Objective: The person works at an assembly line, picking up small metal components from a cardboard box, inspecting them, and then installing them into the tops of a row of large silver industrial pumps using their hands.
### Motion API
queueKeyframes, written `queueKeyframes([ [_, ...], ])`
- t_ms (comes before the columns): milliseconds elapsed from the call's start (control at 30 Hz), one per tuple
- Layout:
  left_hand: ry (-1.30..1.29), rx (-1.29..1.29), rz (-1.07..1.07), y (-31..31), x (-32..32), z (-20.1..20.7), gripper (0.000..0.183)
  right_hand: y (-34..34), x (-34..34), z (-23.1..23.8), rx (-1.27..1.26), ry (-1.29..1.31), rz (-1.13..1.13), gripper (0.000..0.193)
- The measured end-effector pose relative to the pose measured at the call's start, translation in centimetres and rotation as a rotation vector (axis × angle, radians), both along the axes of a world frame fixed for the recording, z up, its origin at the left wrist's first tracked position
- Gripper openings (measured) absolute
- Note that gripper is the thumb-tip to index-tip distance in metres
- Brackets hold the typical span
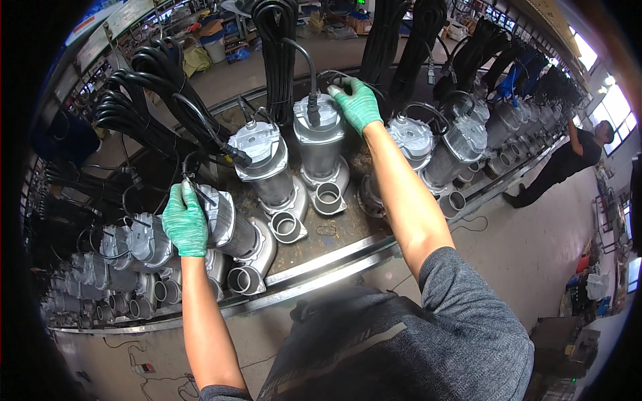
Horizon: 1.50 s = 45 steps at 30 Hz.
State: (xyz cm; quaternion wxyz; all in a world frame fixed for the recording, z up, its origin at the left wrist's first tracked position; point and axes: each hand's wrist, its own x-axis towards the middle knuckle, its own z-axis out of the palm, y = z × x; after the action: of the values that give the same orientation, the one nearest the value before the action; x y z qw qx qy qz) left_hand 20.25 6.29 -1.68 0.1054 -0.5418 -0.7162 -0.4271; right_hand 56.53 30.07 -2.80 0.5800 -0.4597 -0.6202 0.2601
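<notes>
Both my hands wear green knitted gloves. My left hand (184,220) is at the top left side of a grey metal submersible pump (231,224), its fingers drawn together near a black cable fitting; what they grip is hidden. My right hand (358,105) reaches farther out, to the upper right edge of another pump (321,140). Its fingers are curled beside a thin dark lead, and what lies inside them does not show. Between my hands stands a third pump (264,160), upright, with a round outlet (286,227) toward me.
Pumps line the long metal-edged bench (328,264) on both sides. Thick coiled black cables (274,53) rise behind them. Another person (568,157) stands by the bench at the far right. A thin cable (140,367) lies on the floor at lower left.
</notes>
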Motion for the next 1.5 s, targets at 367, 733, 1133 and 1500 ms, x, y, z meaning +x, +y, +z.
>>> queueKeyframes([
  [367, 0.011, -0.005, 0.026, 0.1, 0.0, 0.0, 0.035, -1.2, -0.4, 1.5, -0.091, -0.063, -0.169, 0.034],
  [733, 0.052, 0.075, 0.034, 0.6, 0.3, -0.6, 0.037, 0.3, 1.0, 0.0, 0.058, 0.018, -0.143, 0.053],
  [1133, 0.057, 0.050, -0.002, 0.4, -0.7, -0.7, 0.035, -3.1, -1.7, 2.8, 0.092, -0.575, -0.281, 0.036],
  [1500, 0.040, 0.050, 0.009, 0.3, -0.7, -0.6, 0.039, -0.8, -0.1, 4.8, -0.129, -0.346, -0.270, 0.043],
])
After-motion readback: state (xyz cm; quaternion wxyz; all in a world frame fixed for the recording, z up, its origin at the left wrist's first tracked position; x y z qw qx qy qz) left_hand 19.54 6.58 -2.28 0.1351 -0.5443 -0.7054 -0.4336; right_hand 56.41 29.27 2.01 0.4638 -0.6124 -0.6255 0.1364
